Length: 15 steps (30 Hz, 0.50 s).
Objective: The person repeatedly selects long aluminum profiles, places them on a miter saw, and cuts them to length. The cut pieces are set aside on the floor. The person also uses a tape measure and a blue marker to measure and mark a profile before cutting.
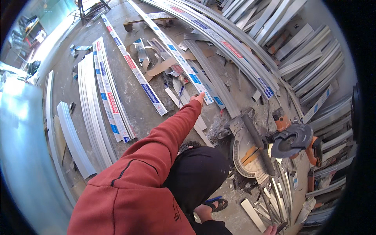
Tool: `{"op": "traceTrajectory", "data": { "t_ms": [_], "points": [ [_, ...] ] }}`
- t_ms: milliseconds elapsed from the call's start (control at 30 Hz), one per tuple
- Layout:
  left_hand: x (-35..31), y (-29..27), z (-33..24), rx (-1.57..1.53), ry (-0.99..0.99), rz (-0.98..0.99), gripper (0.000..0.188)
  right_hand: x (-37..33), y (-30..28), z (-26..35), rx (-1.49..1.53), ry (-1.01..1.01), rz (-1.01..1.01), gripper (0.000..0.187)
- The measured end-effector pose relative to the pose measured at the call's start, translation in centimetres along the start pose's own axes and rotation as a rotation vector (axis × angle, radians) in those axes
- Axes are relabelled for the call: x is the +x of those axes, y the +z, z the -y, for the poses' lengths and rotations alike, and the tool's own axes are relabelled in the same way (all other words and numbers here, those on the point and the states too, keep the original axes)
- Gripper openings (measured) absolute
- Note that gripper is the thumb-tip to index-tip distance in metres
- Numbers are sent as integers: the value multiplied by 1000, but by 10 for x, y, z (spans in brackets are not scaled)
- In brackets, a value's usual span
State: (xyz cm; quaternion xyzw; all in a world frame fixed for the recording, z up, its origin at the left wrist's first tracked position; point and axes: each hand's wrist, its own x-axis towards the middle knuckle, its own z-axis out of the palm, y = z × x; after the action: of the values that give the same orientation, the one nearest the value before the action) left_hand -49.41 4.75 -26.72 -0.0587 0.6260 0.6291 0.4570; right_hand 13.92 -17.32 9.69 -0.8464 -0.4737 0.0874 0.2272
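Note:
My left hand (199, 97), at the end of a red-sleeved arm, is closed on the near end of a long metal profile (172, 49) covered in white and blue film. The profile lies lengthwise on the floor, running away from me. At the bottom edge, only part of my right hand (270, 230) shows, its fingers bent beside a small dark object (281, 226) that I cannot make out. A thin dark bar (267, 205) reaches up from near that hand. To the right of my knee stands a mitre saw (250, 150) with a round blade guard (291, 140) and orange handle.
More film-covered profiles (133, 64) and bare ones (92, 113) lie on the floor to the left. Long profiles (219, 37) run across the far right, and stacks (313, 64) lean along the right wall. Offcuts (274, 199) are piled below the saw. A glass-like sheet (27, 149) stands at left.

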Motion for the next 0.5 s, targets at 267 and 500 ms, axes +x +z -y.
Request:
{"op": "traceTrajectory", "data": {
  "t_ms": [267,500],
  "points": [
    [-20,-40,-12,-229,94,-93,41,1,28,53,-119,24,241,47],
    [-96,-190,-2,-84,203,-181,51,23,42,35,-91,-76,353,51]
  ]
}}
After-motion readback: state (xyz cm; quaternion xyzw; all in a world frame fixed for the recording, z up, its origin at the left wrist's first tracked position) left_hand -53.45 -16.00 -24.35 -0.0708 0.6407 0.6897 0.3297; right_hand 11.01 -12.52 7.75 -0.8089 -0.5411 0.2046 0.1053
